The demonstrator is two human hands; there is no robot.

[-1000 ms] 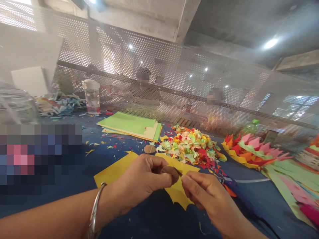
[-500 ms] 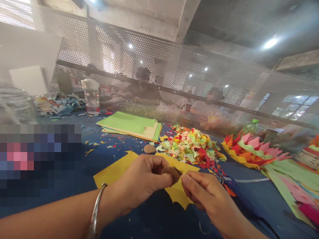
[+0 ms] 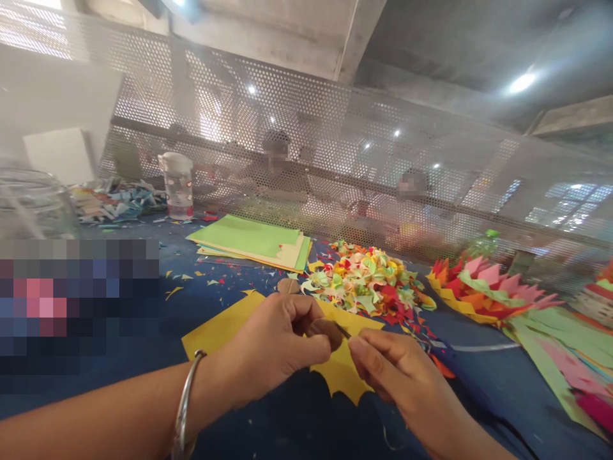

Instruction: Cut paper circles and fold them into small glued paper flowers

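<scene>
My left hand [image 3: 287, 335], with a silver bangle at the wrist, pinches a small brown disc [image 3: 326, 332] between thumb and fingers. My right hand [image 3: 395, 364] is closed in a pinch on a thin dark strip [image 3: 342, 330], whose far end meets the disc; whether it is a tool or a piece of material I cannot tell. Beneath both hands lies a yellow paper sheet [image 3: 218, 322] with curved cut-outs along its near edge. Just beyond my left hand, a second brown scalloped disc [image 3: 288, 285] rests on the dark blue table [image 3: 268, 421].
Behind the hands are a paper-cutting heap [image 3: 373, 275] and a green paper stack [image 3: 244, 236]. Spiky paper pieces [image 3: 483, 287] and pale green sheets [image 3: 569, 338] lie right. A lidded cup [image 3: 177, 185] and glass jar [image 3: 36, 204] stand left. Perforated screen [image 3: 325, 140] behind; people beyond.
The disc has tilted a little in my left fingers, and more of the dark strip shows between the hands. Both hands stay in nearly the same place.
</scene>
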